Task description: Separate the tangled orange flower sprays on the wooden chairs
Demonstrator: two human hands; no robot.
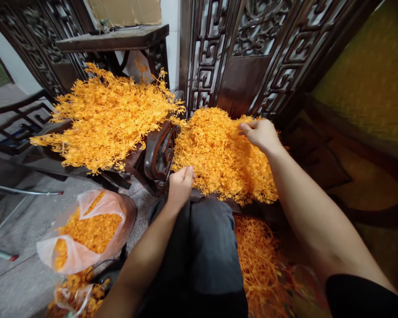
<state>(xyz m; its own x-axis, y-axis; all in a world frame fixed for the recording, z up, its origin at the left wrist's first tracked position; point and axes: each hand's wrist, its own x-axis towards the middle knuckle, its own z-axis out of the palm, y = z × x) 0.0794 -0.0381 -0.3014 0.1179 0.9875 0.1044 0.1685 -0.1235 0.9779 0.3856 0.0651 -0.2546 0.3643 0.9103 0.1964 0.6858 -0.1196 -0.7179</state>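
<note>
Orange heap [215, 154] amid crowded furniture

Left of the heap, an armrest [155, 152] stands between it and a second pile [109, 115]; a bag [74, 256] of orange bits sits below left on the grey floor [16, 229]. Stringy stems [258, 260] lie beneath. Behind the heap rises a carved panel [237, 84]; a table [119, 39] bearing a box [129, 11] is beyond, to its left.

The left hand [181, 182], fingers curled, is at the heap's near-left edge; the right hand [260, 133] pinches at its far-right edge. Whether either grips a strand, I cannot tell.
</note>
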